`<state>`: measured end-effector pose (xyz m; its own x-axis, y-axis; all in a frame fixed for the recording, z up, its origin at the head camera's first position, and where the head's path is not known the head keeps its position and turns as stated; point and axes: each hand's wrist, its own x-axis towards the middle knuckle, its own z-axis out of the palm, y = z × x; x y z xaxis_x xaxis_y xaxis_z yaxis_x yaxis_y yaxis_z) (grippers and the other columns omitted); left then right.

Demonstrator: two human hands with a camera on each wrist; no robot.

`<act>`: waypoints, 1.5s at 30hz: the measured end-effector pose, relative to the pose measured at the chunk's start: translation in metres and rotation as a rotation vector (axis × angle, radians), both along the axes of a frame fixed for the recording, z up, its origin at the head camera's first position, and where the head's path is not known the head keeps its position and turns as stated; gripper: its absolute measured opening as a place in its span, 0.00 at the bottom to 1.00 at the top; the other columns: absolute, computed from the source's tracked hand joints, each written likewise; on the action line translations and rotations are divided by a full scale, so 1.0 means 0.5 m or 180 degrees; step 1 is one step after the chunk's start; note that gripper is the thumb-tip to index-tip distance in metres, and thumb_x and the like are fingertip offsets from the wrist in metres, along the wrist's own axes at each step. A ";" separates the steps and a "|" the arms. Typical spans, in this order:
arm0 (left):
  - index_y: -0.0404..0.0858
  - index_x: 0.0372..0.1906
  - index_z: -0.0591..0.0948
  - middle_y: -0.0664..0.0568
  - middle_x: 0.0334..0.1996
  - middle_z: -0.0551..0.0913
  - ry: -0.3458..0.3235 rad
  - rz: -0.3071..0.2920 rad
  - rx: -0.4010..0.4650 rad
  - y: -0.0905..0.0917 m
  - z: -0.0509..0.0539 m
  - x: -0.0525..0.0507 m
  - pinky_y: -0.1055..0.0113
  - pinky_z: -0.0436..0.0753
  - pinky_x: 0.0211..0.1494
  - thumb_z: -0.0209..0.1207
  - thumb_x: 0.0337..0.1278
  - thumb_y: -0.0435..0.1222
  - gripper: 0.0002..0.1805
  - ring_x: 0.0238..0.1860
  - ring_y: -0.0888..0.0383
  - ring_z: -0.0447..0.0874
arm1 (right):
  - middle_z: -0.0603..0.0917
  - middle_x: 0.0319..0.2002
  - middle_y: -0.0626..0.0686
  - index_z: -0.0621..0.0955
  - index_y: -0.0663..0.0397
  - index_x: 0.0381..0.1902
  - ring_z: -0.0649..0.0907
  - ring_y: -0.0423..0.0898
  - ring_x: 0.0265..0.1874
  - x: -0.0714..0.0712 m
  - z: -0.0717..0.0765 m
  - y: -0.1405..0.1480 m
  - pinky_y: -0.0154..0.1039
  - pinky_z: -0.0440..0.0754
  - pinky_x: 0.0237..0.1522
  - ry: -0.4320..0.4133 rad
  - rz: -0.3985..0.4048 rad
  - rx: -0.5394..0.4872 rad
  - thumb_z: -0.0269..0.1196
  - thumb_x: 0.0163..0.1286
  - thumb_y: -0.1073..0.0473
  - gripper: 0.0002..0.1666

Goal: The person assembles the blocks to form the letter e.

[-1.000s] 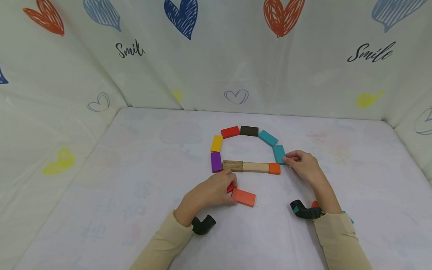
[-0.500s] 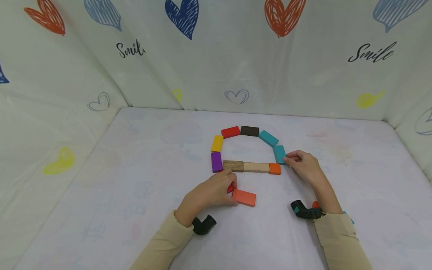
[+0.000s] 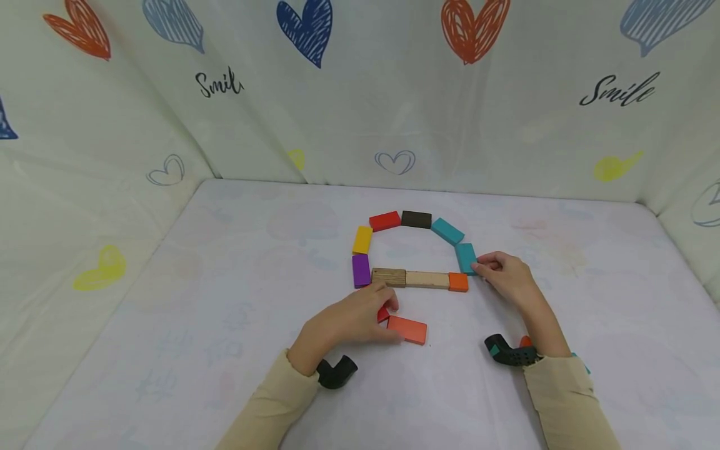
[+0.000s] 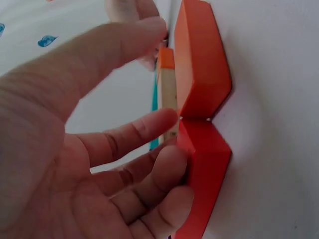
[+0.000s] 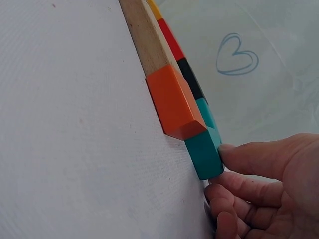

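Observation:
In the head view my left hand [image 3: 354,315] is over a red block [image 3: 383,313], mostly hiding it, beside an orange-red block [image 3: 407,329]. The left wrist view has its fingertips against the red block's side, with the thumb extended apart from the orange-red block. My right hand [image 3: 506,275] is at the outer edge of a teal block [image 3: 465,259]. In the right wrist view its thumb touches that block and the index fingertip lies at its lower end; the other fingers are loosely bent. An orange block [image 5: 174,102] adjoins the teal one.
An arch continues through another teal block [image 3: 447,231], a black block [image 3: 416,219], a red block [image 3: 385,220], a yellow block [image 3: 362,240] and a purple block [image 3: 361,270]. A brown wooden block [image 3: 389,277] and a pale wooden block [image 3: 427,279] line its base.
My left thumb has slid slightly to the right over the orange-red block's near corner as seen from the head, and the left wrist has shifted a little left. My right hand stays put.

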<state>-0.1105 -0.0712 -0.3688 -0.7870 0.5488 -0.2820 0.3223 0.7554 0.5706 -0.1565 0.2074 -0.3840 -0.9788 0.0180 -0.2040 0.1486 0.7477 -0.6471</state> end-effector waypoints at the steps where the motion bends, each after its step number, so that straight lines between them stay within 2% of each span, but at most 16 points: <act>1: 0.45 0.44 0.75 0.57 0.40 0.71 -0.0023 0.0001 0.0056 -0.003 0.000 -0.001 0.74 0.73 0.37 0.66 0.46 0.49 0.21 0.38 0.63 0.71 | 0.76 0.38 0.61 0.72 0.69 0.54 0.73 0.50 0.37 0.000 0.000 0.000 0.33 0.71 0.33 -0.0002 -0.0002 -0.0001 0.54 0.69 0.51 0.27; 5: 0.44 0.46 0.75 0.57 0.44 0.73 -0.0062 0.0022 0.0305 -0.018 0.001 -0.009 0.73 0.74 0.39 0.65 0.48 0.46 0.21 0.40 0.63 0.71 | 0.76 0.38 0.61 0.72 0.68 0.55 0.73 0.50 0.37 0.000 -0.002 0.001 0.33 0.71 0.33 -0.0006 0.0006 -0.0010 0.54 0.69 0.49 0.28; 8: 0.43 0.46 0.75 0.55 0.43 0.73 -0.0031 0.0139 0.0404 -0.031 0.003 -0.017 0.72 0.75 0.38 0.64 0.51 0.44 0.18 0.38 0.62 0.71 | 0.76 0.37 0.60 0.72 0.68 0.55 0.73 0.50 0.36 0.001 -0.004 0.002 0.33 0.71 0.33 -0.0007 0.0021 -0.0019 0.53 0.69 0.48 0.28; 15: 0.40 0.45 0.77 0.51 0.37 0.73 0.0327 0.0774 0.0567 -0.055 -0.005 -0.040 0.69 0.75 0.40 0.63 0.54 0.36 0.13 0.38 0.58 0.71 | 0.76 0.37 0.60 0.72 0.68 0.55 0.73 0.49 0.36 0.003 -0.004 0.001 0.34 0.71 0.33 -0.0012 0.0018 -0.0025 0.53 0.70 0.47 0.29; 18: 0.39 0.45 0.78 0.50 0.36 0.73 0.0495 0.1034 0.0669 -0.064 -0.016 -0.049 0.68 0.75 0.40 0.62 0.54 0.34 0.13 0.38 0.58 0.71 | 0.75 0.36 0.59 0.72 0.68 0.55 0.73 0.49 0.35 0.004 -0.003 0.000 0.34 0.71 0.32 -0.0015 0.0011 -0.0020 0.53 0.70 0.48 0.29; 23: 0.39 0.52 0.75 0.48 0.37 0.73 0.0554 0.1395 0.0743 -0.076 -0.040 -0.063 0.68 0.74 0.39 0.61 0.56 0.35 0.18 0.37 0.57 0.71 | 0.75 0.35 0.58 0.72 0.68 0.55 0.73 0.48 0.34 0.005 -0.002 -0.001 0.34 0.71 0.32 -0.0002 0.0000 -0.0019 0.53 0.70 0.48 0.28; 28: 0.39 0.58 0.71 0.47 0.39 0.74 0.0469 0.1486 0.0842 -0.082 -0.054 -0.071 0.67 0.75 0.40 0.60 0.56 0.37 0.24 0.38 0.56 0.71 | 0.76 0.36 0.59 0.72 0.68 0.55 0.73 0.48 0.34 0.007 0.001 -0.004 0.33 0.71 0.32 -0.0027 -0.0018 -0.0022 0.53 0.70 0.49 0.28; 35: 0.40 0.59 0.70 0.47 0.40 0.75 0.0359 0.1486 0.0871 -0.085 -0.058 -0.076 0.66 0.75 0.41 0.60 0.56 0.37 0.25 0.39 0.56 0.72 | 0.79 0.41 0.63 0.70 0.67 0.57 0.77 0.49 0.36 0.021 0.018 0.000 0.32 0.74 0.35 -0.0020 0.0040 0.0009 0.51 0.71 0.48 0.28; 40: 0.40 0.58 0.70 0.47 0.40 0.74 0.0273 0.1509 0.0870 -0.085 -0.058 -0.081 0.67 0.75 0.41 0.61 0.55 0.37 0.24 0.39 0.56 0.71 | 0.77 0.47 0.65 0.69 0.64 0.59 0.77 0.56 0.44 0.044 0.053 0.001 0.44 0.78 0.43 0.0154 0.0064 0.0073 0.50 0.71 0.45 0.31; 45: 0.40 0.57 0.70 0.47 0.40 0.74 0.0231 0.1532 0.0892 -0.086 -0.058 -0.087 0.68 0.74 0.40 0.61 0.55 0.37 0.24 0.38 0.55 0.71 | 0.76 0.51 0.65 0.69 0.61 0.60 0.74 0.60 0.50 0.075 0.097 0.000 0.55 0.76 0.49 0.0467 0.0163 0.0077 0.50 0.70 0.42 0.32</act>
<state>-0.1539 -0.1144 -0.3977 -0.9791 0.1691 -0.1128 0.0247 0.6497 0.7598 -0.1188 0.2076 -0.3355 -0.9978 -0.0296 -0.0588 0.0150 0.7675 -0.6409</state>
